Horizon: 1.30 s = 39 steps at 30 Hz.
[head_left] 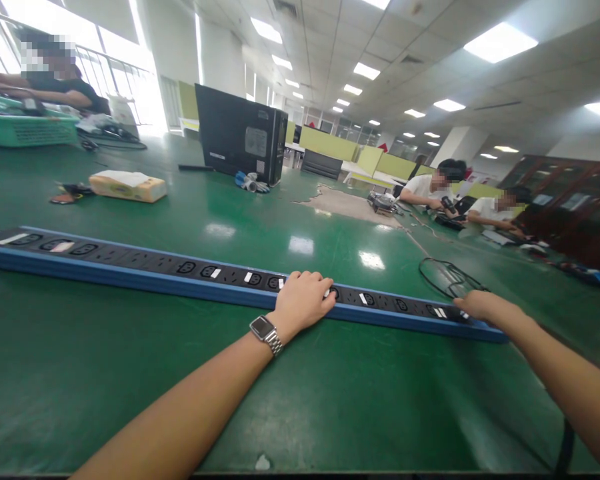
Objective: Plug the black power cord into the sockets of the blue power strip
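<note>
A long blue power strip with a black face and several sockets lies across the green table, some sockets bearing white stickers. My left hand, a watch on its wrist, grips the strip near its middle, fingers curled over the far edge. At the strip's right end, my right hand is closed around a black plug that sits low against the socket face. The fingertips there are partly hidden, and I cannot tell how deep the plug is in. A black cable lies in loops just behind that hand.
Behind the strip stand a black computer case, blue-grey gloves and a yellow tissue pack. A green basket is at far left beside a person. Two people sit at far right. Torn table covering lies beyond.
</note>
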Motion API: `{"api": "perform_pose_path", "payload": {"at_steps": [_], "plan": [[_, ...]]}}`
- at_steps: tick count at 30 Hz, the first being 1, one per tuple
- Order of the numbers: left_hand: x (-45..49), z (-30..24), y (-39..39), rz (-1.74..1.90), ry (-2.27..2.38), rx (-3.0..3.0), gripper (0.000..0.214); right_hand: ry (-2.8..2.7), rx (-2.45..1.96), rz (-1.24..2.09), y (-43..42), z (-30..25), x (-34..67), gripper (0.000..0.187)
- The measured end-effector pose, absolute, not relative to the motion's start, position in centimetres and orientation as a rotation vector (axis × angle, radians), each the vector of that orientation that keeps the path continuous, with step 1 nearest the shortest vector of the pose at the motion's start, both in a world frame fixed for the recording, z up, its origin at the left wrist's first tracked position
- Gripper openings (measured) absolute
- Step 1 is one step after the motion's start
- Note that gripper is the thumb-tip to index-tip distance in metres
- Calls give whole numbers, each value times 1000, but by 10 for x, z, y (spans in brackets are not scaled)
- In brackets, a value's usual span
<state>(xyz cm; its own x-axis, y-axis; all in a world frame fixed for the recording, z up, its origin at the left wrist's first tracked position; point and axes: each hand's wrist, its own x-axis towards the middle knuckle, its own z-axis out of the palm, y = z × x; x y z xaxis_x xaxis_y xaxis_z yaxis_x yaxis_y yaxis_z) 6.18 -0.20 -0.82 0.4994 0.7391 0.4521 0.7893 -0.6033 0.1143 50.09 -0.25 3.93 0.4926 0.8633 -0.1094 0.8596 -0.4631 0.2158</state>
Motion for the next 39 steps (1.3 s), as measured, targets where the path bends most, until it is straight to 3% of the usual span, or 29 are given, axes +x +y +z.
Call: {"api": "perform_pose_path", "payload": {"at_steps": [9,31,39], "plan": [[62,-9,-2,-710,-1338,-2633,36,1305,2507,28,-19,36,475,61],[63,-8,-3,-714,-1337,-2609,34,1270,2700,202,-35,16,469,66],[63,-8,-4,-714,-1363,-2610,34,1511,2483,117,-10,12,518,54]]}}
